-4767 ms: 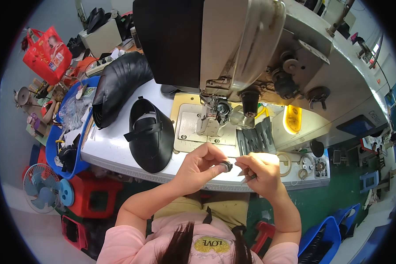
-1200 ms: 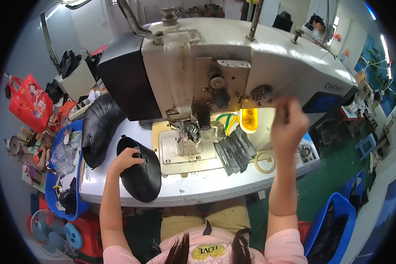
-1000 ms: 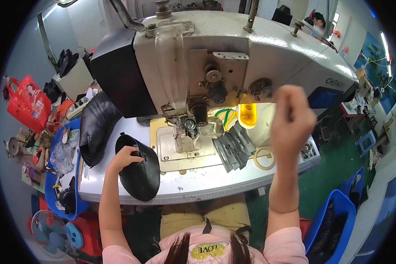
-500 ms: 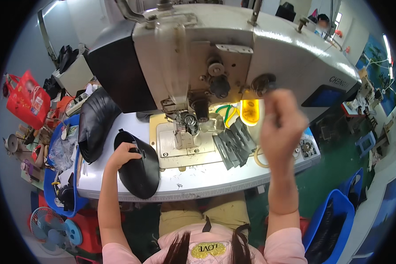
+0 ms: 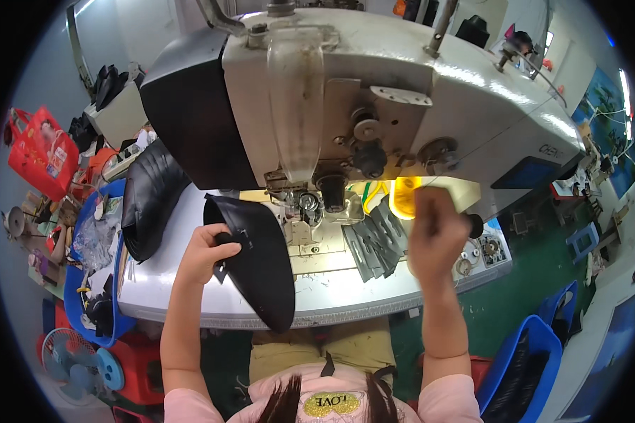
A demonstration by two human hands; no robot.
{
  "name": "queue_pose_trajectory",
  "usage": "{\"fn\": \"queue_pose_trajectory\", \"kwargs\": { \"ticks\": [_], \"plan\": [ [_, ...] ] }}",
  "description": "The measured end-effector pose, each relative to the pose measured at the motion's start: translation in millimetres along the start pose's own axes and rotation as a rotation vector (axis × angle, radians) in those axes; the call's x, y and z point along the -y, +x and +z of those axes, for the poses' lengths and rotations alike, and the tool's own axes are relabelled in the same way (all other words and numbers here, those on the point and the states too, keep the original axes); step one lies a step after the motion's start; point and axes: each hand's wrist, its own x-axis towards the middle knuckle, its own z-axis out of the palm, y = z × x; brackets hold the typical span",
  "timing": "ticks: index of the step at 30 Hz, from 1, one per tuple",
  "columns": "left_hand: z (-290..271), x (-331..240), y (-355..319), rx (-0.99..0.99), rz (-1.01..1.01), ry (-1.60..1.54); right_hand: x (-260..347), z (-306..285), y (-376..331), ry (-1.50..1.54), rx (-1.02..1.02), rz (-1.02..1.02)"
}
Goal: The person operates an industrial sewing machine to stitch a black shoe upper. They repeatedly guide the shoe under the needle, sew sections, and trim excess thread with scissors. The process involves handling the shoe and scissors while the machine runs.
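My left hand point(image 5: 208, 254) grips a long, curved black leather piece point(image 5: 264, 264) by its left edge, thumb on top and fingers folded behind. The piece is tilted above the table's front edge, left of the sewing machine's presser foot point(image 5: 302, 236). Beneath the machine's arm, my right hand point(image 5: 437, 233) is curled closed and blurred by motion. Whatever it may hold cannot be made out. Between the foot and that hand lies a fanned stack of narrow dark strips point(image 5: 374, 243).
The sewing machine point(image 5: 402, 77) hangs over the white table point(image 5: 162, 289). A stack of black leather pieces point(image 5: 152, 201) is at left, by a blue bin point(image 5: 123, 324) of scraps. A yellow tray point(image 5: 404, 197) sits behind the strips. Another blue bin point(image 5: 543, 338) stands lower right.
My left hand has lifted the black leather piece and brought it rightward, closer to the presser foot. My right hand has dropped away from the machine's front knob, remaining curled.
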Motion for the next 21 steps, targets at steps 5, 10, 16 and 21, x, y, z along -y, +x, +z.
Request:
{"fn": "queue_pose_trajectory", "kwargs": {
  "ticks": [5,10,16,21],
  "plan": [
    [10.1,1.4,-1.1,-0.035,0.030,-0.090,-0.2,12.6,-39.1,0.143,-0.082,-0.288],
    [21.2,9.9,7.7,0.056,0.024,-0.180,-84.7,82.5,-104.0,0.785,0.304,0.909],
    [20.8,20.5,5.4,0.045,0.029,-0.211,-64.8,109.6,-85.2,1.269,0.089,0.859],
    [21.2,24.0,9.2,0.072,0.039,-0.196,-47.5,116.4,-79.3,1.050,0.199,0.810]
  ]
}}
